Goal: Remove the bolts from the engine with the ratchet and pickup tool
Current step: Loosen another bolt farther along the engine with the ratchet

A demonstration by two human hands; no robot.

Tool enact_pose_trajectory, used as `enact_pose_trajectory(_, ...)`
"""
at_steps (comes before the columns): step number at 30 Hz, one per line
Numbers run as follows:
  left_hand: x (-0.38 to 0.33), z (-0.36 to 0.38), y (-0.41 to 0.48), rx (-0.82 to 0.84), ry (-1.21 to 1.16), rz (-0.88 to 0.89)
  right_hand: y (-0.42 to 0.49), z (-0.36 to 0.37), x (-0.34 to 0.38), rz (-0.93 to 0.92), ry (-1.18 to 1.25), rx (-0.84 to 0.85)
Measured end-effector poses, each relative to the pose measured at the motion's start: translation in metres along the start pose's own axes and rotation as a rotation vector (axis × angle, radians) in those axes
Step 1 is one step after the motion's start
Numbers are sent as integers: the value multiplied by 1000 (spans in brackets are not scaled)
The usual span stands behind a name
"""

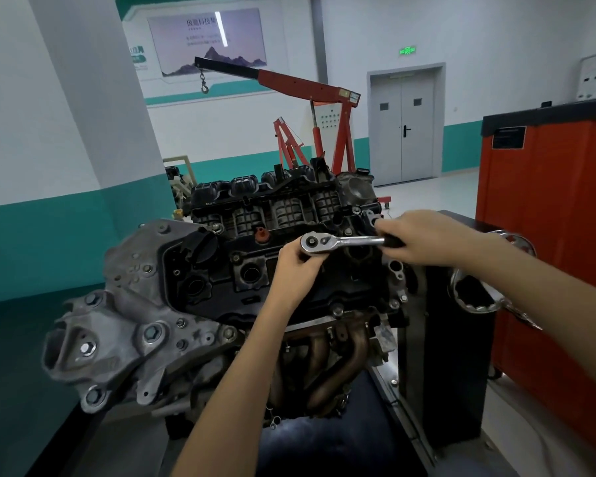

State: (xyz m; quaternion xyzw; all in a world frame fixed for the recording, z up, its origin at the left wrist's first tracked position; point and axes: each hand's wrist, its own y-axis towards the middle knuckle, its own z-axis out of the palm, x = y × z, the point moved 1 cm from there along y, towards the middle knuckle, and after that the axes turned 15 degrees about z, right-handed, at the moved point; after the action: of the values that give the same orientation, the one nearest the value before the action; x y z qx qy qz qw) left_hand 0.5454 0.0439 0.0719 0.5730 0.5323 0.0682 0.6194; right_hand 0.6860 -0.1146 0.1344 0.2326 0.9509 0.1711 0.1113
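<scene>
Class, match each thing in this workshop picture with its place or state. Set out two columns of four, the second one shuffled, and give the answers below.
1 left hand
2 right hand
3 engine crane
4 double door

A grey, shut, in the back wall
B grips the black handle of the ratchet
C red, with a hook hanging from its boom
D holds the head of the ratchet

Pairs: 1-D, 2-B, 3-C, 4-A

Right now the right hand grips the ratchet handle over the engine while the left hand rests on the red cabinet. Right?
Not quite. In the head view the left hand holds the ratchet at its head; it is not on the red cabinet. The right hand does grip the handle over the engine.
</scene>
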Motion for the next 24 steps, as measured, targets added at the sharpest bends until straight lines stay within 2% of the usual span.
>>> enact_pose_trajectory(3, 2, 2, -4, -79, -5, -22, -13, 14, 8, 85, 52, -109)
enact_pose_trajectory(8, 5, 9, -8, -185, -26, -85, -79, 76, 99, 324, 752, -39)
enact_pose_trajectory(12, 5, 7, -7, -156, -67, -112, -82, 89, 158, 376, 1057, 8)
enact_pose_trajectory(16, 2, -4, -3, -63, -21, -98, -73, 73, 99, 268, 758, 69)
enact_pose_trajectory(19, -2, -9, 3, -14, -21, -85, -42, 35, 36, 51, 331, 114)
enact_pose_trajectory(21, -6, -6, 3, 18, 26, -39, -17, 7, 9, 0, 26, 28)
enact_pose_trajectory(22, -8, -3, 2, 21, 54, -21, -10, 0, 2, 5, -49, -34)
enact_pose_trajectory(24, -9, 1, -3, -20, 57, -32, -14, 4, 2, 66, -44, -94)
